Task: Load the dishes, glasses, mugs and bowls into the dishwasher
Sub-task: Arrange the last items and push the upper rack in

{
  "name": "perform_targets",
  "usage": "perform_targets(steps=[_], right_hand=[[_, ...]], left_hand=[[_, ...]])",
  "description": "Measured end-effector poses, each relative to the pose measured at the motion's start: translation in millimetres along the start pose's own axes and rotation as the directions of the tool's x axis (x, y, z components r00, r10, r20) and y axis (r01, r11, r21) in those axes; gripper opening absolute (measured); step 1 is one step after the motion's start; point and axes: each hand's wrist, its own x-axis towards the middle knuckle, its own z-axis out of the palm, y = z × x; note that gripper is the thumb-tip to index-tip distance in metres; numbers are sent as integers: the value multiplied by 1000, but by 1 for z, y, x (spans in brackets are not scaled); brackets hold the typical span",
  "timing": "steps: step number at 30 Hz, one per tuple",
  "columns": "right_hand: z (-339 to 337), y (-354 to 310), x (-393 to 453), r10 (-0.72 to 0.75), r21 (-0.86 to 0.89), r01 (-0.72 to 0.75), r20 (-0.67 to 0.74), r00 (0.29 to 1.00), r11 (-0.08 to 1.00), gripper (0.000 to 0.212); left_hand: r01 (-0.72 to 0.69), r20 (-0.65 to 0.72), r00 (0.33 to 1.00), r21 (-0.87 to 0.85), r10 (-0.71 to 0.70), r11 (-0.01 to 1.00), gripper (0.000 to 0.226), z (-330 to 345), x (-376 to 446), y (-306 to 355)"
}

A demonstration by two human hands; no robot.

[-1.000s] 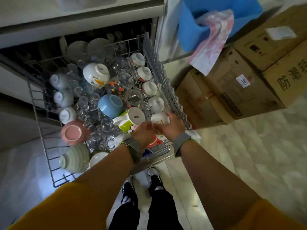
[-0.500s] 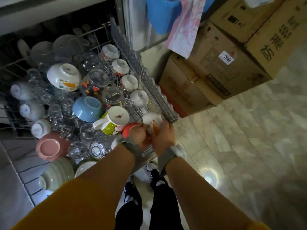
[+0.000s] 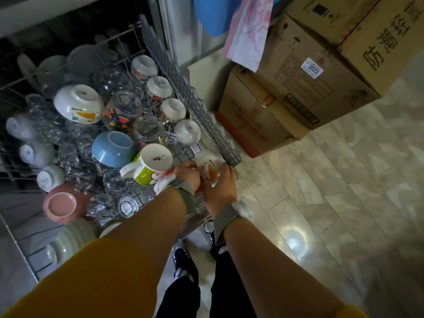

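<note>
Head view: a white cup (image 3: 207, 165) with an orange print is gripped by the curled fingers of the right hand (image 3: 219, 188) and pinched by the left hand (image 3: 188, 175), base up, over the rack's (image 3: 195, 104) near right corner, just beside the green mug (image 3: 149, 166).

Glossy, seemingly ceramic mug (image 3: 207, 165); wire rack (image 3: 202, 111)

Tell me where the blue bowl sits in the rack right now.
In the head view the blue bowl lies upside down near the rack's middle, just left of the green and white mug and below the white bowl with orange marks.
</note>
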Motion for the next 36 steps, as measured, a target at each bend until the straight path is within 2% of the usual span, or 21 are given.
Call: perform_targets(steps=[4, 6, 9, 11, 16, 18, 21, 22, 24, 26, 27, 29, 32, 36], right_hand=[[5, 3, -8, -105, 17, 105, -16, 994, 994, 60], [5, 3, -7, -142, 2, 142, -5, 990, 990, 62], [1, 6, -1, -83, 36, 81, 56, 995, 996, 67], [0, 7, 1, -44, 57, 40, 65, 997, 998, 70], [11, 8, 4, -49, 202, 72, -117, 992, 977, 58], [14, 13, 2, -87, 204, 106, -103, 991, 973, 58], [10, 21, -1, -173, 106, 179, -64, 983, 978, 55], [5, 22, -2, -216, 87, 226, -116, 970, 970, 49], [-5, 17, -6, -318, 13, 343, -343, 884, 939, 38], [-11, 10, -5, -344, -77, 355, -499, 795, 932, 47], [-14, 4, -3, -321, -98, 317, -515, 795, 943, 58], [-17, -5, 5, -228, -103, 204, -472, 851, 974, 78], [-17, -13, 7, -203, -66, 192, -371, 906, 979, 73], [-15, -7, 3, -239, 2, 254, -335, 911, 967, 67]], left_hand=[[-79, -101, 990, 145, 94, 986, 24, -4, 12, -12], [-57, -107, 991, 173, 76, 983, 30, -6, 14, -9], [19, -67, 998, 61, -15, 998, 19, -5, 7, 3], [9, -33, 999, 43, -7, 999, 18, -5, 5, 5], [-9, 2, 1000, -25, 9, 1000, 13, -3, 2, 4], [-26, 26, 999, -51, 28, 998, 16, -3, 0, 4], [-21, 32, 999, -57, 23, 998, 17, -3, 2, 1], [-9, 29, 1000, -60, 11, 998, 17, -3, 4, 0], [6, 24, 1000, -55, -5, 998, 21, -4, 6, -2], [21, 20, 1000, -56, -20, 998, 21, -7, 6, 0], [36, 21, 999, -62, -35, 997, 17, -8, 6, 1], [62, 37, 998, -78, -60, 995, 13, -8, 5, 3], [55, 72, 996, -93, -49, 994, 13, -4, -1, 6], [57, 116, 992, -138, -41, 989, 18, -6, -4, 5]])
